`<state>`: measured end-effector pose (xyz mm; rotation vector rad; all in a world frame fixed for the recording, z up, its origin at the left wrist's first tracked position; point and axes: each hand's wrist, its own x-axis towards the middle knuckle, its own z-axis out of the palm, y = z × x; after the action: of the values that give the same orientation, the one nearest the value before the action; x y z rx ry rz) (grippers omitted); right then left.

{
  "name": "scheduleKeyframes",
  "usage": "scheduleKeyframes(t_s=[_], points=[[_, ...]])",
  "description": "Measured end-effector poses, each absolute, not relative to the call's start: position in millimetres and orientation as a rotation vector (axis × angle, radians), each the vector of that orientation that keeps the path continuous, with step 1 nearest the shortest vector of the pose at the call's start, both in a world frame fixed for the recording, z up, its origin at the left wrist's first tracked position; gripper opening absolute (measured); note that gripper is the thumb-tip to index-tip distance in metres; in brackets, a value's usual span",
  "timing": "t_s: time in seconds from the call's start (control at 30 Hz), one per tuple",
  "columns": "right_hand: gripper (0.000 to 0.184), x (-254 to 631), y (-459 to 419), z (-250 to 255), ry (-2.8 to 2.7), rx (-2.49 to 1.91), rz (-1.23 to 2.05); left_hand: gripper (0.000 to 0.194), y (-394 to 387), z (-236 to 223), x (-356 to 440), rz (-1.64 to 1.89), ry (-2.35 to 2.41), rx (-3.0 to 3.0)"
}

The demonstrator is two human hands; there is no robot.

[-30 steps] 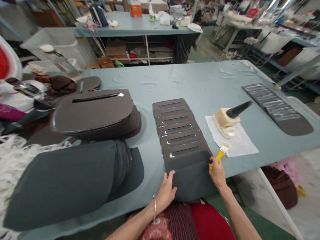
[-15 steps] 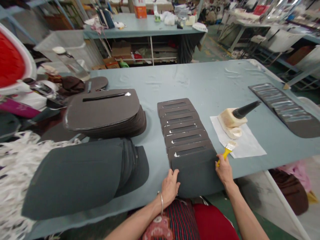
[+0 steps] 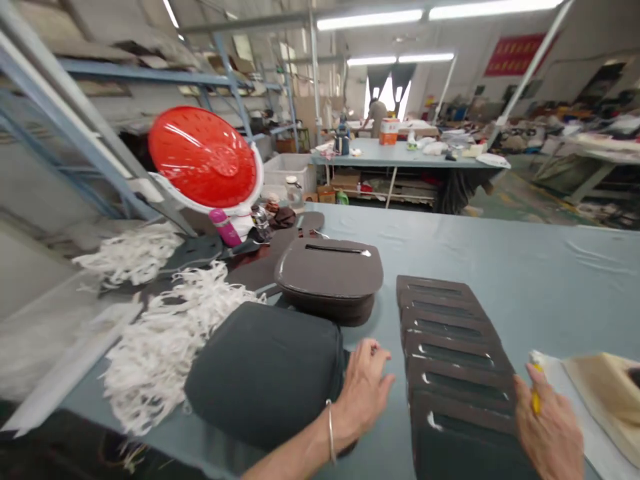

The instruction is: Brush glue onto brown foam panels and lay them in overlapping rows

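Observation:
My left hand [image 3: 364, 385], with a bangle on its wrist, is at the right edge of a stack of dark green panels [image 3: 267, 373]. Its thumb stands apart from the fingers, and nothing shows in it. My right hand [image 3: 550, 427] grips a small paintbrush [image 3: 537, 395] with a yellow handle, close to the right side of a row of overlapping brown slotted panels [image 3: 453, 347]. White marks show at the slot ends. A dark green panel [image 3: 470, 457] lies over the near end of the row. Behind the green stack sits a stack of brown panels [image 3: 325, 273].
A beige container [image 3: 603, 383] stands on white paper [image 3: 557, 377] at the right. White strips [image 3: 180, 340] are heaped at the left, with a red basin [image 3: 205, 157] behind them. Another table [image 3: 370, 153] stands further back, where a person [image 3: 379, 117] is visible.
The view has swung up and to the left. My left hand has left the green panel on the row and moved over to the green stack. My right hand still holds the paintbrush.

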<state>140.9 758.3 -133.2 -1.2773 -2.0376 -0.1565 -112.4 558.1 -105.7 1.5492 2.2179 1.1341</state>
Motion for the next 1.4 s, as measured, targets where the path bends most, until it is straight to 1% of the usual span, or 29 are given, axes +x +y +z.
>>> scheduleKeyframes(t_s=[0.07,0.1,0.17,0.23,0.3,0.4,0.47,0.53,0.6,0.67,0.73,0.87,0.93,1.07,1.13,1.27,1.33,1.4], points=[[0.059,79.7,756.3,-98.3,-2.014,-1.181,-0.07,0.031,562.0,-84.3,-156.1,1.183,2.415,1.556],[0.058,46.1,752.6,-80.7,-1.971,-1.15,0.028,0.031,563.4,-77.3,-177.1,1.189,2.512,1.567],[0.052,-25.6,738.8,-47.2,-1.869,-1.084,0.307,0.037,564.3,-71.2,-215.8,1.16,2.71,1.574],[0.047,-99.5,717.3,-20.1,-1.834,-0.949,0.624,0.043,562.4,-74.6,-247.6,1.09,2.891,1.528],[0.042,-170.3,691.7,-4.2,-1.907,-0.725,0.929,0.044,558.4,-84.3,-270.7,1.01,2.989,1.491],[0.035,-260.7,661.8,-5.3,-2.097,-0.41,1.257,0.04,552.8,-100.2,-289.5,0.942,3.014,1.542],[0.031,-307.9,657.5,-16.8,-2.251,-0.286,1.343,0.04,551.5,-106.8,-294.4,0.953,3.029,1.544],[0.03,-345.5,667.4,-28.2,-2.341,-0.277,1.337,0.043,551.9,-109.0,-296.4,0.996,3.029,1.509],[0.031,-374.5,685.6,-33.9,-2.298,-0.389,1.203,0.045,553.0,-108.2,-297.7,1.048,3.0,1.475],[0.032,-395.1,703.4,-33.0,-2.193,-0.535,0.998,0.044,554.1,-106.4,-299.2,1.088,2.955,1.455],[0.033,-405.6,715.7,-28.9,-2.165,-0.615,0.867,0.044,555.0,-105.0,-300.8,1.1,2.909,1.433],[0.036,-385.1,737.0,-22.9,-2.218,-0.74,0.869,0.043,556.1,-103.3,-302.6,1.13,2.851,1.413],[0.037,-351.9,757.2,-21.1,-2.185,-0.884,0.806,0.041,555.7,-102.0,-302.2,1.148,2.845,1.426],[0.036,-264.3,808.1,-13.5,-2.06,-1.221,0.533,0.036,553.9,-98.4,-300.1,1.123,2.859,1.476],[0.035,-228.7,824.6,-8.6,-1.99,-1.333,0.457,0.035,553.5,-97.0,-299.2,1.086,2.873,1.504],[0.037,-191.8,820.6,-9.6,-1.875,-1.283,0.542,0.035,553.9,-93.5,-296.8,1.046,2.91,1.54],[0.039,-177.2,802.3,-17.2,-1.844,-1.273,0.624,0.034,553.8,-90.9,-294.4,1.03,2.923,1.544],[0.039,-156.2,777.5,-25.1,-1.839,-1.292,0.623,0.034,553.1,-88.2,-291.5,1.013,2.923,1.549]])
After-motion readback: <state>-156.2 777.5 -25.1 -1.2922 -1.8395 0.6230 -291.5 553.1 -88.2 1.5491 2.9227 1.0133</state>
